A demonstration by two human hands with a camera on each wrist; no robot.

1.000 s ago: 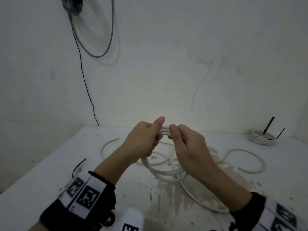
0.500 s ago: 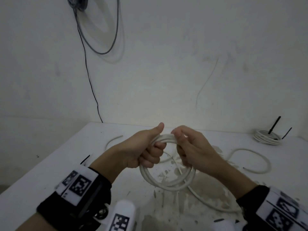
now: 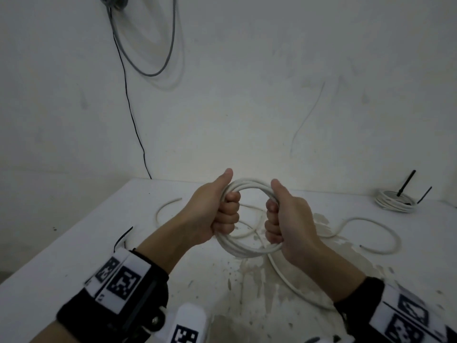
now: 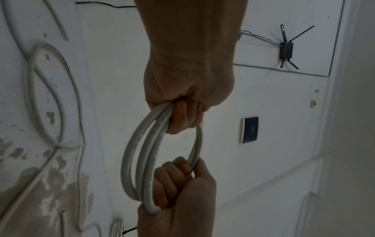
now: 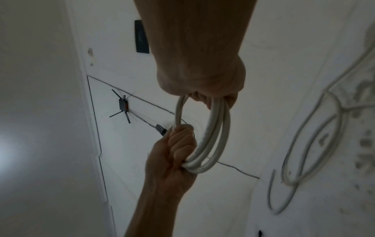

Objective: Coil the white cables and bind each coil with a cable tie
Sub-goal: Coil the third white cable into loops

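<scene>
Gripping the white cable coil (image 3: pixel 247 246) from both sides: left hand (image 3: pixel 212 214) and right hand (image 3: pixel 289 219) each have fingers curled tight round the bundle, thumbs up. Coil is held above the worktop (image 3: pixel 74 256); loose tail (image 3: pixel 366 233) trails right. Bound coil (image 3: pixel 393 203) at far right.

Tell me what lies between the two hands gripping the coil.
Head view: between left hand and right hand only the white coil arcs, its open middle showing the table.

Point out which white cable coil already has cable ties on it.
The finished coil at the table's far right corner: black tie tails stick up from it. The coil gripped by the left hand and right hand shows none.
</scene>
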